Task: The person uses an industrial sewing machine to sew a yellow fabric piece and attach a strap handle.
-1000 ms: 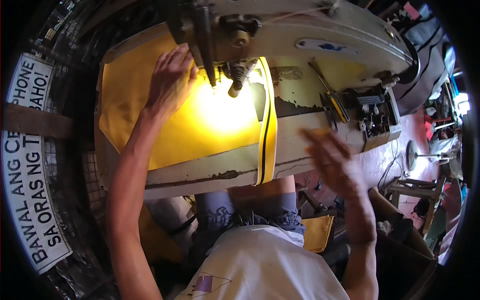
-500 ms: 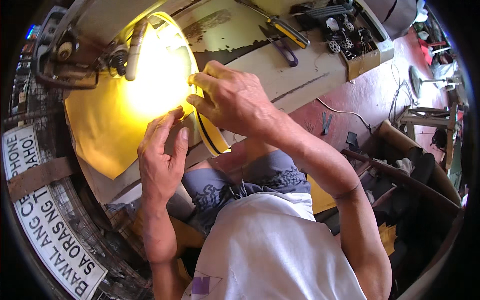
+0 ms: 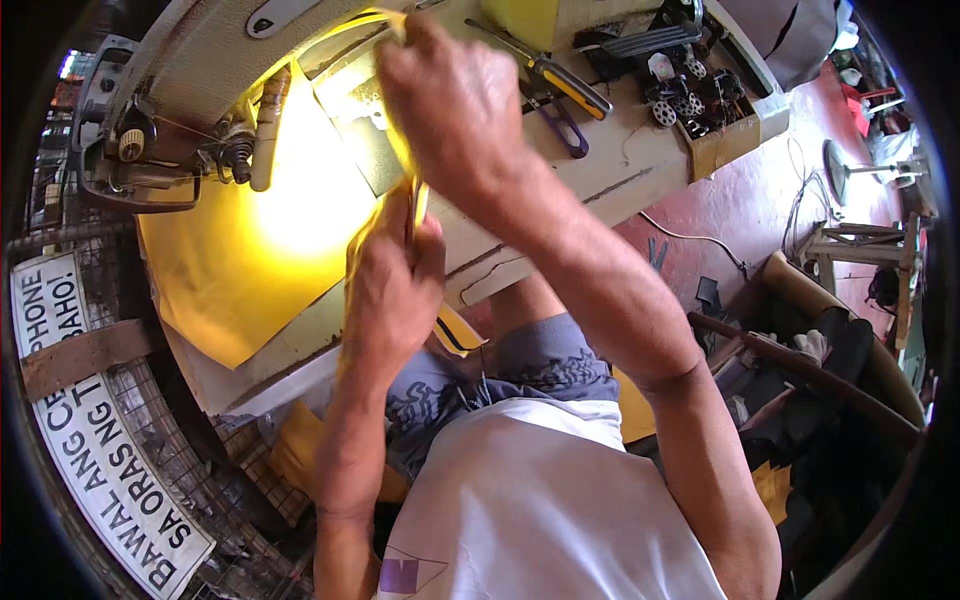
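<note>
Machine (image 3: 190, 70): landmark for all entries below.

Tape (image 3: 458, 332), one, yellow, dark-striped: upper stretch beside the machine, lower end hanging on its near side, toward my lap.

My left hand (image 3: 395, 285): near side of the machine; fingers folded closed, tape pinched between thumb and fingers.

My right hand (image 3: 450, 110): right of the machine; fingers curled in, blurred, tips hidden. I cannot tell how tightly it is closed, or on what.

Cloth (image 3: 220, 270), one, yellow: flat, near side of the machine, glaring white close to it.

Screwdriver (image 3: 570, 85) and scissors (image 3: 568, 130): farther right of the machine.

Hazards, by my judgement: tape could twist or pucker, should my hands pull at different angles; its upper stretch could snag on the machine, given a hard tug; scissors could be knocked, should my right arm swing outward.
</note>
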Demonstrator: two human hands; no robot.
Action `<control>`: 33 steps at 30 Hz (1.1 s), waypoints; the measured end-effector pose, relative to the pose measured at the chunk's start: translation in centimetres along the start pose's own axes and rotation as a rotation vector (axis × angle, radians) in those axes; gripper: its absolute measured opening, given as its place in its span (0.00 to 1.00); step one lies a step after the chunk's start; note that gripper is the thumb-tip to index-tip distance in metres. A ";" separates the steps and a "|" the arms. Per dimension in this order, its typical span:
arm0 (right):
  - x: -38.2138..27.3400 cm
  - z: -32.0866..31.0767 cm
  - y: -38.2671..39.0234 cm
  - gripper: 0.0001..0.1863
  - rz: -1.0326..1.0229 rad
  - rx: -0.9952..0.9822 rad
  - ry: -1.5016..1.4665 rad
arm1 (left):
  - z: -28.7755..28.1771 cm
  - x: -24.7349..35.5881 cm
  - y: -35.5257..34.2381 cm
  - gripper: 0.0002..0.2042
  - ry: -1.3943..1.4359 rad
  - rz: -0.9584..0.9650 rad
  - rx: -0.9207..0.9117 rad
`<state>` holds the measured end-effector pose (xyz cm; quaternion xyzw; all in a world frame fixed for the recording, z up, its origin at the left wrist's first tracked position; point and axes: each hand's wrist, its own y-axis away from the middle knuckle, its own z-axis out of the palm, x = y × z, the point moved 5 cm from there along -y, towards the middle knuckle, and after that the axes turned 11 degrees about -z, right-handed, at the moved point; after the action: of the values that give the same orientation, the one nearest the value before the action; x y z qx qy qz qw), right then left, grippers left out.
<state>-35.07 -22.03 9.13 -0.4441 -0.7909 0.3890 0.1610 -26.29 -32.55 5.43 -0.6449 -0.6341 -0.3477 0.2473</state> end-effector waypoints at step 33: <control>-7.6 -0.5 3.0 0.19 -0.222 -0.304 -0.342 | -8.9 -4.9 0.6 0.04 -0.572 0.486 0.219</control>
<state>-28.84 -27.25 7.89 -0.3014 -0.9000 0.3148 -0.0021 -26.69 -42.52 7.41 -0.8169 -0.5397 -0.0157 0.2029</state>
